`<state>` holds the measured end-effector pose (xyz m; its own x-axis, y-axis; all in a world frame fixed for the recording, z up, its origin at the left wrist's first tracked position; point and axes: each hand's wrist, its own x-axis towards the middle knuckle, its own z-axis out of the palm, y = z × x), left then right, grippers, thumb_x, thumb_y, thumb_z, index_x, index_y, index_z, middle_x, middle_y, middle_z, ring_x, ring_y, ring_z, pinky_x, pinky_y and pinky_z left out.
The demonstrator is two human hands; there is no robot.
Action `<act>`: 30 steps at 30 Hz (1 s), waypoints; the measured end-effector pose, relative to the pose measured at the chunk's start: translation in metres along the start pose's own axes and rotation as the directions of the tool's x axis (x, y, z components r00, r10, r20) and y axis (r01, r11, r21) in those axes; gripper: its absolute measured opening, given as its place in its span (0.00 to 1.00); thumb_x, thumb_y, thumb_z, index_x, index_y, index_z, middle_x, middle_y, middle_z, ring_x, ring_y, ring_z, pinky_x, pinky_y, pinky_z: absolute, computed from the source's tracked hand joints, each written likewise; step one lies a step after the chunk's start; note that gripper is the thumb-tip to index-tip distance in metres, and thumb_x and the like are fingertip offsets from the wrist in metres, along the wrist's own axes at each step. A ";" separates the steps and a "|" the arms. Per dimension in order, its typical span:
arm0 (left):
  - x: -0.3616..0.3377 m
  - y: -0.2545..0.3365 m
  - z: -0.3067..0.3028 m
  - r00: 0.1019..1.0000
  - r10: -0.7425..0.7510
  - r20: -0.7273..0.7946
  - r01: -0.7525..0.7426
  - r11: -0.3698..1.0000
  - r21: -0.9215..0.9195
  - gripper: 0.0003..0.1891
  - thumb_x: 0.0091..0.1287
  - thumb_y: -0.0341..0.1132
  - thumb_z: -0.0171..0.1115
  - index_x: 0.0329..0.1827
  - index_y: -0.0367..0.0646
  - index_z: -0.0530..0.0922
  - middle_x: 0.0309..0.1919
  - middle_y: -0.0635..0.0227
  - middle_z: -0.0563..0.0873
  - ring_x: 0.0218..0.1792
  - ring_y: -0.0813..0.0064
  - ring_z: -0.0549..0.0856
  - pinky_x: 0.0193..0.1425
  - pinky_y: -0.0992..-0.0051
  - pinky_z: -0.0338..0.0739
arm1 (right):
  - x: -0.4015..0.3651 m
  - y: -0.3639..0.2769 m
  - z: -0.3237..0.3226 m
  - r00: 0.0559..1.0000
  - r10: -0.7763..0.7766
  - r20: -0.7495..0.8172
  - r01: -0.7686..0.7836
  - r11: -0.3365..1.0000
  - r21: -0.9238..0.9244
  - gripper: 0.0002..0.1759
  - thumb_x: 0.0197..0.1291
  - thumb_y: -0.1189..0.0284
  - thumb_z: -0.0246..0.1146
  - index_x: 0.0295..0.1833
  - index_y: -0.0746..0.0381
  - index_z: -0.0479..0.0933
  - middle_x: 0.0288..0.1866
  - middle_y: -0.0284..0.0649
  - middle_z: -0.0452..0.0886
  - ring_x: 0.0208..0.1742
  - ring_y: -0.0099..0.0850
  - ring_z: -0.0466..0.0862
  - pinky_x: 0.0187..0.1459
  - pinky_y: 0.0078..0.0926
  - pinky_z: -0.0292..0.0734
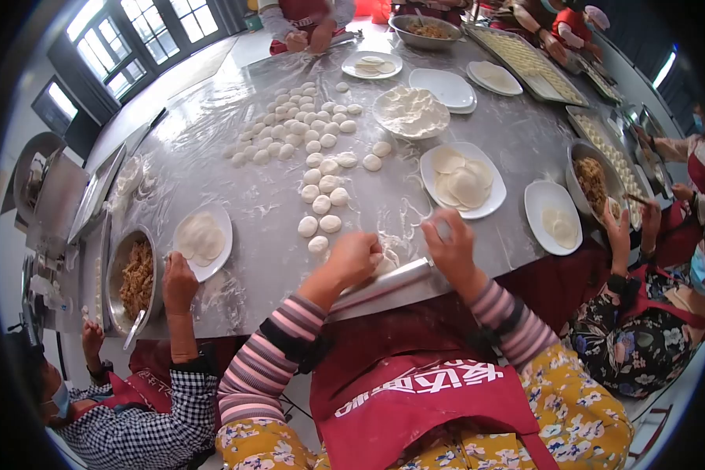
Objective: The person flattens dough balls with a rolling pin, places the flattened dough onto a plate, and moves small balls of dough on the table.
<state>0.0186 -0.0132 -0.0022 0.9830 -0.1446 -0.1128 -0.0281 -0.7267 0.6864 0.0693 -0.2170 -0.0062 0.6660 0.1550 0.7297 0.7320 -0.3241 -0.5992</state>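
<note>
My left hand (355, 258) is closed at the front edge of the metal table, its fingers on a piece of dough (387, 263) that is partly hidden. My right hand (451, 244) is raised a little to the right, fingers loosely curled and apart, with nothing visible in them. A pale, rolling-pin-like bar (403, 274) lies along the table edge between and below my hands. Flattened round dough pieces (321, 204) run in a trail from my left hand to a larger cluster (294, 125). A white plate (497, 205) stacked with round dough wrappers (464, 184) stands beyond my right hand.
A bowl of flour (412, 111) stands mid-table. At left, a person's hand (180, 283) is by a wrapper plate (225, 243) and a filling bowl (157, 274). At right are another wrapper plate (534, 205), a filling bowl (578, 168) and a person's hands. Trays of dumplings (525, 63) line the far right.
</note>
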 end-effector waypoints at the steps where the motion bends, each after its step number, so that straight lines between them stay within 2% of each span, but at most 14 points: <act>1: -0.004 -0.005 0.002 0.998 0.023 -0.053 -0.025 0.999 -0.045 0.07 0.58 0.31 0.63 0.32 0.35 0.79 0.25 0.57 0.83 0.26 0.66 0.82 0.33 0.68 0.76 | -0.012 -0.005 -0.010 0.998 0.058 0.007 -0.058 0.998 0.013 0.12 0.53 0.79 0.68 0.39 0.62 0.71 0.26 0.46 0.76 0.25 0.46 0.78 0.26 0.35 0.71; 3: -0.007 -0.010 0.002 0.998 -0.052 -0.020 0.049 0.986 -0.158 0.07 0.57 0.31 0.63 0.32 0.35 0.78 0.25 0.59 0.83 0.27 0.69 0.82 0.33 0.70 0.76 | -0.019 -0.002 -0.009 0.980 0.194 0.033 -0.197 0.968 0.158 0.13 0.52 0.80 0.68 0.40 0.62 0.71 0.26 0.46 0.76 0.25 0.46 0.78 0.25 0.36 0.71; 5: -0.005 0.001 -0.003 0.996 -0.044 0.076 0.049 0.997 -0.064 0.07 0.58 0.31 0.63 0.33 0.35 0.78 0.26 0.60 0.84 0.28 0.70 0.82 0.33 0.70 0.76 | 0.001 0.002 0.005 0.999 -0.016 -0.049 0.018 0.999 0.041 0.13 0.52 0.80 0.68 0.41 0.62 0.71 0.25 0.46 0.76 0.25 0.47 0.78 0.26 0.35 0.71; 7: 0.007 0.003 -0.001 0.998 -0.029 0.048 0.030 0.999 -0.020 0.07 0.60 0.32 0.61 0.35 0.35 0.78 0.26 0.60 0.83 0.28 0.70 0.82 0.33 0.69 0.75 | 0.021 0.011 0.027 0.998 0.051 0.023 -0.052 0.997 0.053 0.11 0.54 0.78 0.66 0.40 0.63 0.71 0.28 0.48 0.76 0.27 0.49 0.78 0.28 0.36 0.72; 9: 0.014 0.005 0.000 0.997 -0.046 -0.064 0.041 0.995 -0.089 0.07 0.55 0.32 0.63 0.32 0.37 0.79 0.28 0.49 0.83 0.33 0.50 0.82 0.40 0.60 0.75 | 0.037 0.010 0.040 0.999 0.029 0.020 -0.031 0.994 0.103 0.10 0.55 0.78 0.65 0.40 0.62 0.71 0.28 0.48 0.77 0.28 0.49 0.78 0.29 0.37 0.72; 11: 0.010 0.006 -0.004 0.998 -0.055 -0.026 0.052 0.992 -0.118 0.06 0.56 0.31 0.62 0.31 0.37 0.78 0.27 0.51 0.82 0.31 0.53 0.82 0.38 0.62 0.75 | 0.030 0.009 0.031 1.000 0.012 0.007 -0.012 0.996 0.086 0.11 0.55 0.78 0.66 0.40 0.62 0.71 0.27 0.48 0.77 0.27 0.49 0.78 0.29 0.36 0.72; 13: 0.002 0.001 -0.009 0.996 -0.009 0.093 0.016 0.997 -0.078 0.04 0.60 0.27 0.60 0.34 0.36 0.78 0.23 0.63 0.80 0.27 0.76 0.79 0.31 0.72 0.73 | 0.014 0.004 0.014 1.000 -0.019 0.009 0.018 0.997 0.073 0.11 0.55 0.78 0.66 0.40 0.62 0.71 0.27 0.48 0.77 0.27 0.48 0.78 0.28 0.36 0.72; 15: -0.004 -0.002 -0.007 1.000 0.009 0.027 -0.006 0.995 -0.104 0.04 0.60 0.28 0.60 0.33 0.36 0.76 0.22 0.65 0.79 0.27 0.77 0.78 0.31 0.73 0.73 | -0.006 -0.006 -0.007 0.999 0.041 -0.013 -0.040 0.996 0.081 0.11 0.55 0.78 0.66 0.41 0.63 0.71 0.27 0.48 0.77 0.25 0.48 0.78 0.27 0.36 0.72; 17: -0.008 -0.005 -0.003 0.981 -0.136 0.136 0.179 0.903 -0.391 0.04 0.60 0.28 0.60 0.34 0.36 0.76 0.23 0.64 0.79 0.27 0.77 0.78 0.32 0.73 0.73 | -0.004 -0.001 -0.002 0.999 0.044 -0.016 -0.043 0.995 0.088 0.11 0.55 0.78 0.66 0.41 0.63 0.71 0.27 0.48 0.77 0.25 0.48 0.78 0.26 0.35 0.72; 18: -0.007 -0.007 0.002 0.978 -0.134 0.158 0.187 0.903 -0.388 0.04 0.60 0.28 0.60 0.34 0.36 0.76 0.23 0.64 0.79 0.27 0.77 0.78 0.32 0.73 0.73 | -0.004 0.000 0.000 0.998 0.054 -0.027 -0.052 0.995 0.091 0.11 0.55 0.77 0.66 0.41 0.63 0.71 0.27 0.48 0.77 0.24 0.48 0.77 0.26 0.35 0.71; 20: 0.007 -0.008 0.001 0.998 -0.001 0.062 0.005 0.998 -0.060 0.04 0.60 0.28 0.60 0.35 0.36 0.77 0.23 0.64 0.79 0.28 0.76 0.79 0.33 0.73 0.74 | 0.022 0.008 0.022 1.000 0.002 -0.019 -0.001 0.999 0.051 0.11 0.55 0.78 0.66 0.41 0.63 0.71 0.26 0.48 0.76 0.25 0.48 0.78 0.26 0.36 0.71; 24: 0.013 0.007 -0.003 0.994 0.081 -0.068 -0.080 0.997 0.013 0.04 0.61 0.27 0.60 0.35 0.36 0.76 0.23 0.66 0.79 0.28 0.77 0.80 0.33 0.73 0.74 | 0.035 0.011 0.039 1.000 0.007 -0.025 -0.004 0.993 0.116 0.11 0.54 0.78 0.66 0.40 0.63 0.71 0.26 0.49 0.76 0.26 0.49 0.79 0.27 0.37 0.72; 27: 0.006 0.003 -0.001 0.995 0.087 0.044 -0.090 0.994 0.065 0.05 0.61 0.28 0.60 0.35 0.36 0.76 0.22 0.65 0.78 0.27 0.77 0.79 0.32 0.72 0.73 | 0.011 -0.001 0.007 1.000 0.018 -0.006 -0.017 0.999 0.033 0.10 0.55 0.78 0.65 0.40 0.62 0.71 0.27 0.49 0.77 0.28 0.49 0.79 0.28 0.37 0.72; 30: -0.004 -0.010 0.005 0.997 -0.027 0.068 0.046 0.950 -0.308 0.06 0.61 0.30 0.60 0.32 0.35 0.76 0.21 0.60 0.77 0.24 0.75 0.76 0.29 0.70 0.71 | -0.011 -0.014 -0.015 0.988 0.148 0.034 -0.150 0.985 0.089 0.10 0.55 0.78 0.65 0.40 0.62 0.71 0.27 0.49 0.77 0.29 0.50 0.79 0.29 0.37 0.73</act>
<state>0.0140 -0.0082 -0.0123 0.9690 -0.1700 -0.1795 0.0747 -0.4908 0.8681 0.0497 -0.2279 -0.0008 0.7714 0.1374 0.6214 0.6335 -0.2594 -0.7290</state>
